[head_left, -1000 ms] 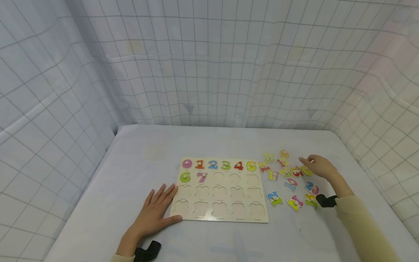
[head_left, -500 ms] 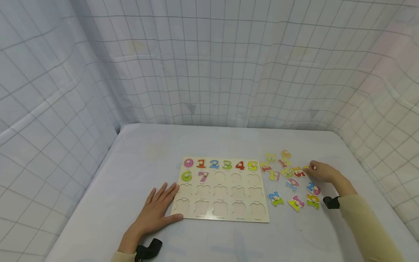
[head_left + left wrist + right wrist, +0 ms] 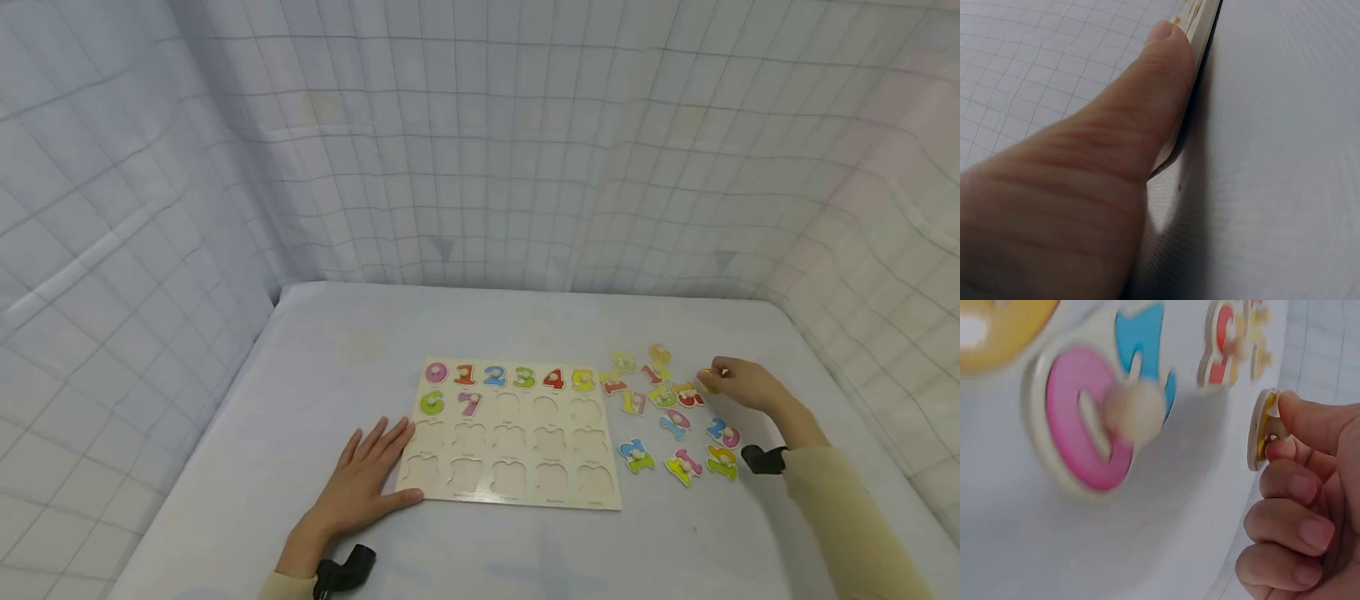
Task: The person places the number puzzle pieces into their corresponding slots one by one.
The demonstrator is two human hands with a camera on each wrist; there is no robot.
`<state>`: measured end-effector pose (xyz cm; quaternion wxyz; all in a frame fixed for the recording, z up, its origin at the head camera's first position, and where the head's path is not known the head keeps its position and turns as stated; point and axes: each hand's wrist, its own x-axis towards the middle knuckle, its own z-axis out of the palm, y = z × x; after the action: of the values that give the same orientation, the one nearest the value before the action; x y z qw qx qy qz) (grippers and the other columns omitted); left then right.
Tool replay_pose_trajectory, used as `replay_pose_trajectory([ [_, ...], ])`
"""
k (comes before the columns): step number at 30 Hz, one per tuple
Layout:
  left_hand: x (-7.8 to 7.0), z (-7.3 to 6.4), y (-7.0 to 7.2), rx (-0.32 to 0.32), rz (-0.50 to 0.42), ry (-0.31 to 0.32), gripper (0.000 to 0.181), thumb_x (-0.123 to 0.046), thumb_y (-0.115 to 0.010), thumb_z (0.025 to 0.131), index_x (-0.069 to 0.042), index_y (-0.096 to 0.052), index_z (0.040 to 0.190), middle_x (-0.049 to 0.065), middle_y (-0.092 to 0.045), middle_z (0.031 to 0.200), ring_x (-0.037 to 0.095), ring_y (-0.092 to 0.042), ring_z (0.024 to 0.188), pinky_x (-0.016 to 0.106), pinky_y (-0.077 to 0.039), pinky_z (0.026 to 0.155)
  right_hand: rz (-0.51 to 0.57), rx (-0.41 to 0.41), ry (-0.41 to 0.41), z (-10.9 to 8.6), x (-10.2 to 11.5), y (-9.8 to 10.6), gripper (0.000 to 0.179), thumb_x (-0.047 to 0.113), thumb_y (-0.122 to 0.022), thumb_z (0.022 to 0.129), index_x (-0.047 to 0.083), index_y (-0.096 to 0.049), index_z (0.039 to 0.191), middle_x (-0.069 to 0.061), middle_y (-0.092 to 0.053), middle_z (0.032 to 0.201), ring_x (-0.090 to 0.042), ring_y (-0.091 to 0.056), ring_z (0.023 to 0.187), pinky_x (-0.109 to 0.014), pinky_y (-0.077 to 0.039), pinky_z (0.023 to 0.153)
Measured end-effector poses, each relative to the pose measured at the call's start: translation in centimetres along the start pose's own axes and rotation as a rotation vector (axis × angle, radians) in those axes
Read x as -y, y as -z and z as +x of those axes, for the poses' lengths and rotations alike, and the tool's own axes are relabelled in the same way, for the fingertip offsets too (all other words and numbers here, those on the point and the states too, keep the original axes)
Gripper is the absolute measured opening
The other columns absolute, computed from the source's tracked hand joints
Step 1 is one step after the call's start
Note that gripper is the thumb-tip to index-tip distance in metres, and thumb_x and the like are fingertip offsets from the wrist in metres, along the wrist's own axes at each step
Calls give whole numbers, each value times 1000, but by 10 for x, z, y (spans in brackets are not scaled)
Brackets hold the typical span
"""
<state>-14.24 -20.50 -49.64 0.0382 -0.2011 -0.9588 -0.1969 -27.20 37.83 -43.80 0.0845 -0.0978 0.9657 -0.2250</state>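
A gridded white curtain (image 3: pixel 480 150) hangs beyond the board, and the white-covered table (image 3: pixel 360 333) stretches out beneath it. The board (image 3: pixel 510 502) is pale and full of cut-outs, with numbers (image 3: pixel 495 377) 0 to 5 filling its far row and 6 and 7 starting the next. At its left edge I see the person's left hand (image 3: pixel 363 483), fingers straight and spread, touching the edge, thumb at the near corner, gripping nothing. Well off the board's right side is the right hand (image 3: pixel 742 386), thumb and finger pinched together, the other fingers curled. Loose number pieces (image 3: pixel 683 467) lie scattered between and nearer, all right of the board. Smallest, the yellow piece (image 3: pixel 1260 431) in that pinch is held by its knob (image 3: pixel 1277 428), right of the board.
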Motion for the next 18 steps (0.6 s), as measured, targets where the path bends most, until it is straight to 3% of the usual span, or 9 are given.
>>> replay_pose_trajectory([
  [9, -2, 0, 2, 9, -14, 11, 92, -66, -60, 80, -11, -33, 149, 4, -28, 153, 30, -14, 142, 51, -2, 111, -80, -81, 27, 16, 66, -14, 33, 35, -50, 98, 9, -47, 79, 2, -39, 57, -15, -35, 49, -26, -25, 44],
  [18, -3, -1, 4, 19, -7, 13, 92, -66, -59, 80, -11, -31, 149, 4, -27, 154, 30, -14, 142, 51, -2, 112, -94, -82, 161, 38, 146, -58, 33, 33, -52, 96, 13, -46, 72, 4, -41, 54, -11, -39, 44, -25, -26, 41],
])
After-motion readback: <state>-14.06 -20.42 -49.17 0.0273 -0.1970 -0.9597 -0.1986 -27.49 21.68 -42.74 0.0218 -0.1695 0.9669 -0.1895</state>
